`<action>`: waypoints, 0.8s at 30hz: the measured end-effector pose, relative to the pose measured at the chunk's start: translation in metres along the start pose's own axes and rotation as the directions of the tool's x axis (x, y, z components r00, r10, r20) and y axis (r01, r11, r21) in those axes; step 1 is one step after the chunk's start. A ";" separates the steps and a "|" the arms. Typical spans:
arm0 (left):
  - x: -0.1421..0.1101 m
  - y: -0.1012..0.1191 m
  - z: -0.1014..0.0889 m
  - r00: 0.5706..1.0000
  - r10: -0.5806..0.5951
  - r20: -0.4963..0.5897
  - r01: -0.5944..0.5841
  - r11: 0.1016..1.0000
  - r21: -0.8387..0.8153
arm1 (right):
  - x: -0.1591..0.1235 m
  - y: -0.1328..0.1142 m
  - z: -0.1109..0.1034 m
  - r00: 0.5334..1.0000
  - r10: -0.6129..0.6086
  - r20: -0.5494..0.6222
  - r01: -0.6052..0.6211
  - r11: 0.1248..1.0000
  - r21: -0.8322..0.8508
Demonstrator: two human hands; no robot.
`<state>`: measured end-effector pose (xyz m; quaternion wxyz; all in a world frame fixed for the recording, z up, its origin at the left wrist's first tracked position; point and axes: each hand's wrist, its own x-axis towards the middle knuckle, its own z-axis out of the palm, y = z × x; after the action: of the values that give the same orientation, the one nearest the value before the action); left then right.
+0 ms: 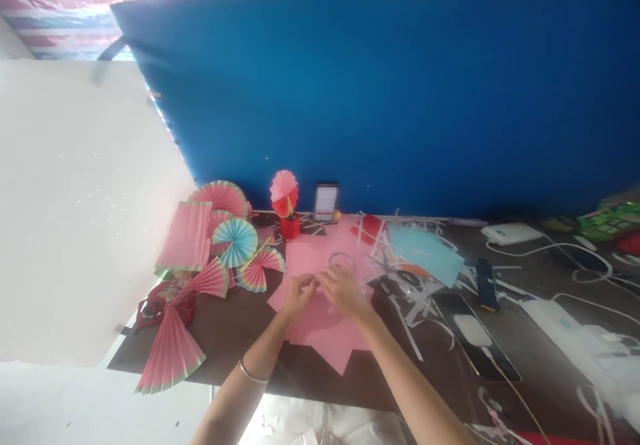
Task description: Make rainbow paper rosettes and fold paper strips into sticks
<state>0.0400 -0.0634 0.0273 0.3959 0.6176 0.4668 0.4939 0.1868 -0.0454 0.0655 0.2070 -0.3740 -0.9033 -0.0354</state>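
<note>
My left hand (299, 294) and my right hand (343, 290) meet over a pink paper sheet (320, 328) lying on the dark table (240, 331). Both hands have their fingers curled and pinched together at the same spot; what they hold is too small and blurred to name. A roll of clear tape (342, 261) lies on the pink paper just beyond my right hand. A thin bangle sits on my left wrist.
Several folded paper fans (220, 245) lie at the left, a red cup with a paper fan (287, 213) at the back. Light blue paper (425, 251), white paper strips, scissors (387, 266), phones (475, 335), chargers and cables cover the right. A blue board (380, 91) stands behind.
</note>
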 end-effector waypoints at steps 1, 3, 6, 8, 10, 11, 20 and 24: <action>0.000 0.001 0.000 1.000 -0.006 -0.001 0.006 1.000 0.005 | 0.001 0.000 0.000 1.000 -0.003 0.014 0.003 1.000 -0.006; -0.001 0.003 -0.001 1.000 -0.014 0.000 0.014 1.000 0.011 | 0.002 0.000 0.000 0.999 -0.016 0.030 0.016 1.000 -0.016; -0.001 0.003 -0.001 1.000 -0.019 -0.001 0.019 1.000 0.014 | 0.002 -0.001 0.000 0.999 -0.030 0.021 0.031 0.999 -0.020; -0.001 0.003 -0.001 1.000 -0.020 -0.004 0.020 1.000 0.013 | 0.002 -0.002 0.001 1.000 -0.030 0.003 0.030 1.000 -0.009; -0.001 0.003 -0.001 1.000 -0.016 -0.005 0.016 1.000 0.005 | 0.001 -0.002 0.002 1.000 -0.029 -0.005 0.029 1.000 0.009; -0.001 0.002 -0.001 1.000 -0.015 0.000 0.015 1.000 0.002 | 0.001 -0.002 0.003 1.000 -0.020 -0.011 0.020 1.000 0.020; -0.001 0.004 -0.001 1.000 -0.023 0.005 0.023 1.000 -0.008 | -0.001 -0.006 0.011 0.948 0.239 -0.210 -0.197 0.959 0.203; 0.000 0.003 0.000 1.000 -0.020 0.004 0.020 1.000 -0.020 | -0.003 -0.007 0.013 0.909 0.303 -0.288 -0.236 0.941 0.244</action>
<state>0.0404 -0.0645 0.0296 0.4077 0.6098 0.4673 0.4935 0.1797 -0.0494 0.0530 0.3916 -0.4615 -0.7956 0.0260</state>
